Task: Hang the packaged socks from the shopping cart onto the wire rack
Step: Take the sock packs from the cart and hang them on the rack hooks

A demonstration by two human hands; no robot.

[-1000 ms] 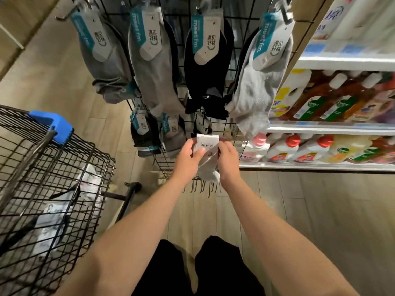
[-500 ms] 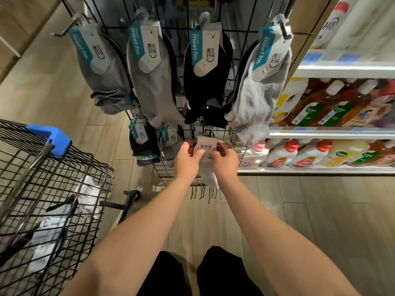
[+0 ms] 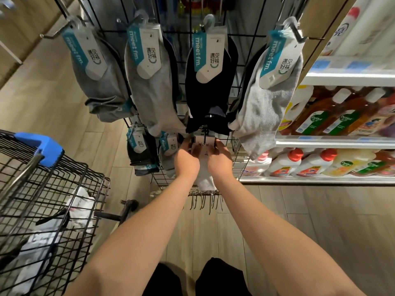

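Four sock packs hung in the top row of the one wire rack, two more in the row below. A seventh, the white pack, was held by two hands, the left hand and the right hand. One shopping cart carried at least two white packets (the wires hid any firmer count). Three white bottles lined the lowest shelf.

The left hand and right hand hide much of the sock pack; its print is unreadable. At 9 o'clock the edge cuts the cart.
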